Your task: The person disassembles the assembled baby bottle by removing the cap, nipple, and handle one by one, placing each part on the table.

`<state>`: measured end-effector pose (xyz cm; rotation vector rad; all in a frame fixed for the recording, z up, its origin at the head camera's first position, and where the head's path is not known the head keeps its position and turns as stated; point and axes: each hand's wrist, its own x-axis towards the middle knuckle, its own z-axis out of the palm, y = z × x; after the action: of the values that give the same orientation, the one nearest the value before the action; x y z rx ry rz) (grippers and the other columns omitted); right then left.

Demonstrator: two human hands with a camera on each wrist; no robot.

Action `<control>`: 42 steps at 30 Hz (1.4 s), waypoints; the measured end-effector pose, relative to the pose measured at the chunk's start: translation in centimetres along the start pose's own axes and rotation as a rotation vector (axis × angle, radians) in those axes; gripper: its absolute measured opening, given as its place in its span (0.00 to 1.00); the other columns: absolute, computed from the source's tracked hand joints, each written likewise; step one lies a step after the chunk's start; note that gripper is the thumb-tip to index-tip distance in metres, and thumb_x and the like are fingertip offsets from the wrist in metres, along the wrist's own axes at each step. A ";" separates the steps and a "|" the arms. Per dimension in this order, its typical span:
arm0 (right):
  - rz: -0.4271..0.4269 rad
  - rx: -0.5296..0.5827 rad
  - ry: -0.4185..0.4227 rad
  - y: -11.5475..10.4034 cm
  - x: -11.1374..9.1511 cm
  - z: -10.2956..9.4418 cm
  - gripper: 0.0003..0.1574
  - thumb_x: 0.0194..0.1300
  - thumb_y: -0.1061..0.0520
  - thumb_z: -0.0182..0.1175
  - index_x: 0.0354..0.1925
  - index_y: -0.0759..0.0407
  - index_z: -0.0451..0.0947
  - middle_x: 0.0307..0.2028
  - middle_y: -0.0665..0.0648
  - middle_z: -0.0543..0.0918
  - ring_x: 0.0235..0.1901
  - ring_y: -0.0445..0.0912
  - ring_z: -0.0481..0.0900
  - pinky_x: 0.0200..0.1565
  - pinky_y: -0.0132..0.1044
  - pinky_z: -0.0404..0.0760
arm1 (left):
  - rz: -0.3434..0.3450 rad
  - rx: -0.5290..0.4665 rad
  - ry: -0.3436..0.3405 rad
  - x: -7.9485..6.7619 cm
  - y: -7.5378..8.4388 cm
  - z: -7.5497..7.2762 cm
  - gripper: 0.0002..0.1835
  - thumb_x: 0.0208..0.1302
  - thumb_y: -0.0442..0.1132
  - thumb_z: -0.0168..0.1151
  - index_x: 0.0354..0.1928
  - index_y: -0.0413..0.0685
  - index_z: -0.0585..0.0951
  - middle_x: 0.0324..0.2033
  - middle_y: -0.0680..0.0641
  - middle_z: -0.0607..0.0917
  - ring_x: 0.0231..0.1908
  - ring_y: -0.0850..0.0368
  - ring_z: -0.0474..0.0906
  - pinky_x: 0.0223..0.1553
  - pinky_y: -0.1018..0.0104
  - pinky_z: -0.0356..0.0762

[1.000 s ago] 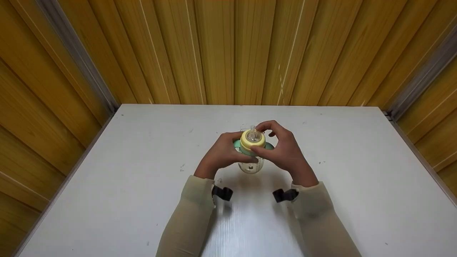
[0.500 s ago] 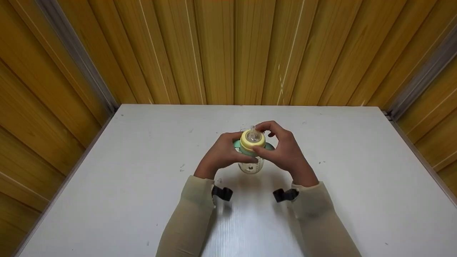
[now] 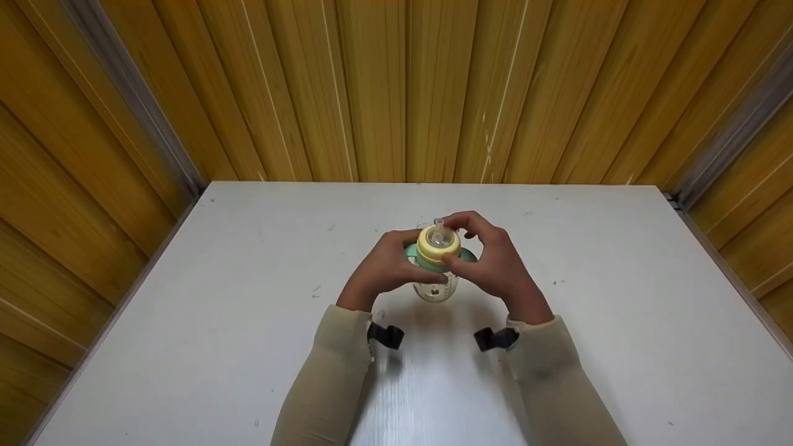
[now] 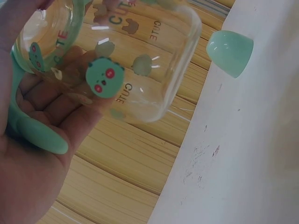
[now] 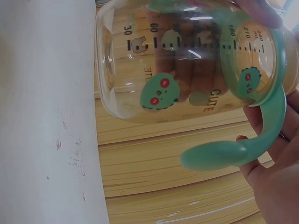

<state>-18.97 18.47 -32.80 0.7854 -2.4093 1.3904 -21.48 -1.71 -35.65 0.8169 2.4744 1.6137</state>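
Note:
A clear baby bottle (image 3: 435,293) is held up over the white table, upright in the head view, with a yellow collar (image 3: 427,251) and a clear nipple (image 3: 440,234) on top. My left hand (image 3: 390,265) grips the bottle near its neck, a green handle (image 4: 44,136) lying against the palm. My right hand (image 3: 495,257) pinches the yellow collar, its thumb in front and fingers bent behind. The other green handle (image 5: 215,155) stands out below the right hand's fingers. Printed green cartoon faces and a measuring scale show on the bottle's wall. Its inside looks empty.
On the white table (image 3: 248,310) stands a green dome-shaped cap (image 4: 231,52), seen in the left wrist view. Wood-patterned panels (image 3: 378,93) rise behind the table and at both sides. Small marks dot the tabletop.
The right thumb has slid slightly to the right along the front of the yellow collar. The left hand and the bottle stay almost in place.

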 end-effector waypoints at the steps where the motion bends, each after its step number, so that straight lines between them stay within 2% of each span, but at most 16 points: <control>1: -0.001 0.002 0.000 0.0 0.0 0.0 0.24 0.54 0.58 0.67 0.50 0.52 0.76 0.52 0.47 0.83 0.53 0.43 0.76 0.53 0.47 0.68 | 0.004 -0.007 0.000 0.0 -0.1 0.0 0.34 0.38 0.54 0.81 0.53 0.64 0.81 0.43 0.61 0.85 0.41 0.59 0.81 0.44 0.62 0.80; 8: -0.003 0.014 -0.003 0.1 -0.1 0.0 0.24 0.54 0.59 0.66 0.51 0.52 0.76 0.53 0.46 0.83 0.53 0.43 0.76 0.54 0.52 0.69 | 0.005 -0.016 0.000 0.0 -0.2 0.0 0.34 0.37 0.54 0.81 0.52 0.64 0.82 0.43 0.61 0.86 0.41 0.59 0.81 0.43 0.62 0.80; 15: 0.000 0.015 -0.008 0.0 -0.1 0.0 0.25 0.56 0.56 0.66 0.53 0.51 0.76 0.51 0.47 0.82 0.53 0.42 0.75 0.54 0.47 0.68 | 0.006 -0.012 0.003 0.1 -0.3 0.0 0.35 0.38 0.53 0.81 0.54 0.64 0.81 0.44 0.61 0.85 0.42 0.59 0.81 0.45 0.62 0.80; 22: 0.006 0.003 0.006 0.1 0.0 0.0 0.31 0.55 0.51 0.71 0.57 0.49 0.73 0.51 0.46 0.80 0.53 0.41 0.74 0.52 0.45 0.69 | 0.009 -0.006 0.012 0.1 -0.3 0.0 0.34 0.39 0.53 0.81 0.54 0.64 0.81 0.45 0.62 0.85 0.43 0.60 0.81 0.45 0.63 0.80; 34: -0.025 -0.042 0.090 0.0 0.0 0.3 0.35 0.45 0.45 0.78 0.49 0.52 0.74 0.44 0.49 0.78 0.49 0.42 0.73 0.49 0.43 0.68 | 0.003 -0.006 0.019 0.1 -0.2 0.0 0.31 0.40 0.51 0.80 0.51 0.63 0.82 0.43 0.60 0.86 0.41 0.59 0.80 0.44 0.63 0.80; 42: -0.023 -0.048 0.096 -0.1 0.1 0.5 0.34 0.44 0.44 0.78 0.46 0.53 0.74 0.42 0.48 0.78 0.48 0.40 0.73 0.48 0.43 0.68 | -0.007 0.007 0.019 0.1 -0.1 0.0 0.31 0.40 0.52 0.80 0.52 0.62 0.82 0.44 0.62 0.85 0.42 0.60 0.80 0.46 0.64 0.80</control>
<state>-18.97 17.97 -32.87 0.7155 -2.3439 1.3248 -21.66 -1.69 -35.73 0.7967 2.4946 1.6192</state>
